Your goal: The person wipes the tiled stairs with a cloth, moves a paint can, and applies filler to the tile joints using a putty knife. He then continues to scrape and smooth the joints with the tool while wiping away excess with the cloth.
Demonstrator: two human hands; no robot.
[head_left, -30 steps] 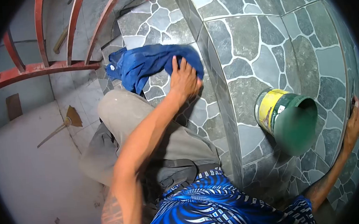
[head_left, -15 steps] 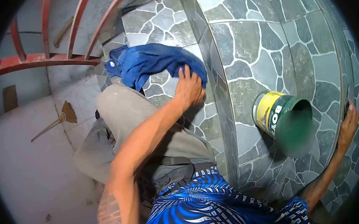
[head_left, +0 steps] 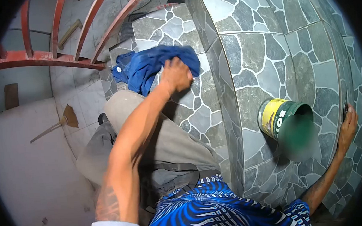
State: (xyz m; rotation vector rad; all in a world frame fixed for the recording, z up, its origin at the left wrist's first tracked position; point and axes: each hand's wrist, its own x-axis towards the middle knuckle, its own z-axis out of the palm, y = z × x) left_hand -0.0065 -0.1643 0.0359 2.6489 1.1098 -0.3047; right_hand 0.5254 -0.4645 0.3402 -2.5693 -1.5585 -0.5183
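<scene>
My left hand [head_left: 176, 76] is closed on the right part of a crumpled blue cloth [head_left: 143, 67], which lies on a stone-patterned tiled step [head_left: 203, 111]. The palm faces down and the fingertips press into the cloth. Far to the right, my right hand [head_left: 348, 126] rests at the edge of the raised tiled surface [head_left: 255, 46]. Its fingers are together around a small dark thing that I cannot make out. Between my hands, a green and yellow bucket [head_left: 272, 117] stands on the raised tiles, its opening partly blurred.
Red metal bars [head_left: 57, 60] curve across the upper left. Beyond them lies a piece of wood [head_left: 70, 33]. A brush-like broom [head_left: 70, 116] lies on the floor at the left. My bent knee [head_left: 122, 108] is close to the step, below the cloth.
My left hand has moved left and a little up, drawing the right end of the cloth with it. My right hand stays at the edge. The view has shifted slightly.
</scene>
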